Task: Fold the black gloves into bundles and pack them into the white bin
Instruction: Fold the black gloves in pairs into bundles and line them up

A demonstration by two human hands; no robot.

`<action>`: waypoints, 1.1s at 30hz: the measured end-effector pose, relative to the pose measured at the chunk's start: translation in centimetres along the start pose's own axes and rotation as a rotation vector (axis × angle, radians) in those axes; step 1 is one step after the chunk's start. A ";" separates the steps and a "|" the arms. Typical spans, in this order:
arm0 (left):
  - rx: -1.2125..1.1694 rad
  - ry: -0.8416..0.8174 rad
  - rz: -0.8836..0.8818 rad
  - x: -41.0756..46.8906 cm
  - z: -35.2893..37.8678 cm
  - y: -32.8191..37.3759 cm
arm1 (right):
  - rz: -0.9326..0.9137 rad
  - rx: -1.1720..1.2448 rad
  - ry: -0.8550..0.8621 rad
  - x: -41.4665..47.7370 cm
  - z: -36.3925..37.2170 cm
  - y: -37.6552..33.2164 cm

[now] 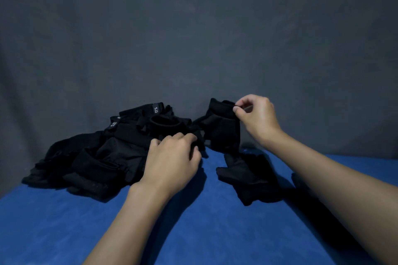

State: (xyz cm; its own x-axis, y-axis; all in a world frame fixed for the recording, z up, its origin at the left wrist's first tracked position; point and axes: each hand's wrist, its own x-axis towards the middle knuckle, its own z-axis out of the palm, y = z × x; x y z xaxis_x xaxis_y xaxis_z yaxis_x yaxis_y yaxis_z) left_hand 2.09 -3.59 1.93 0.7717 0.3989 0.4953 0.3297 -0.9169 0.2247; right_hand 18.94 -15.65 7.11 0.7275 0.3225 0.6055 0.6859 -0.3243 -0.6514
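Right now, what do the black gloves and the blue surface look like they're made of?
The black gloves look like soft matte fabric, probably synthetic knit: they crumple and sag limply. The blue surface looks like napped, suede-like cloth, faintly mottled; that is uncertain.

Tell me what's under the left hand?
The left hand covers the edge of the pile of black gloves on the blue tabletop. Whether its fingers grip fabric is hidden. The right hand pinches a raised glove.
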 end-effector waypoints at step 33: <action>-1.697 -0.069 -0.256 -0.3 1.7 12.0 | 0.186 0.397 -0.239 -11.5 -10.9 5.0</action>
State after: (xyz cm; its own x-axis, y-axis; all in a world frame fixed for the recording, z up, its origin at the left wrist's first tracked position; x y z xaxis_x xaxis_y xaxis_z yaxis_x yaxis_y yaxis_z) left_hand 6.80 -14.74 3.03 0.8305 0.4790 0.2841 -0.4267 0.2194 0.8774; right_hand 14.13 -30.69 1.86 0.7816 0.5015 0.3709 0.4529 -0.0473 -0.8903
